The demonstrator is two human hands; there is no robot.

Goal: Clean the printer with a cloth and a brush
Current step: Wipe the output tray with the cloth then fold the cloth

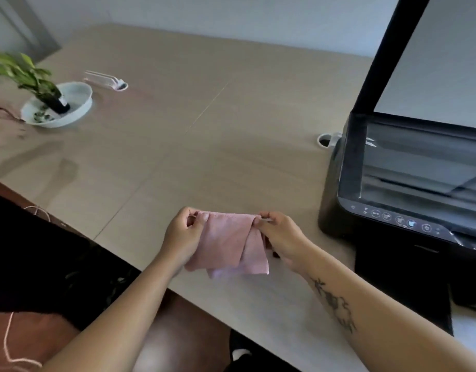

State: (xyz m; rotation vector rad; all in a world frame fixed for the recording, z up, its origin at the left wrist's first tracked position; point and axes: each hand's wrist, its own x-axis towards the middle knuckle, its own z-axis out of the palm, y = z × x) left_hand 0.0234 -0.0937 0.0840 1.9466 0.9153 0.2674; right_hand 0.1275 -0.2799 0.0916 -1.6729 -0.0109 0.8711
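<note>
Both hands, the left hand (183, 232) and the right hand (279, 237), are pinching the top corners of a soft pink folded cloth (228, 242). It is hanging over the beige table (177, 157) near the black open-lidded printer (392, 183) — wiping and brushing are apparently yet to begin.

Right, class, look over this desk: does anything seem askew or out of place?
Yes: at the far left, the potted plant leans sideways inside a white bowl, with dark bits loose in the bowl. The printer's raised lid suits cleaning, so nothing odd there.
</note>
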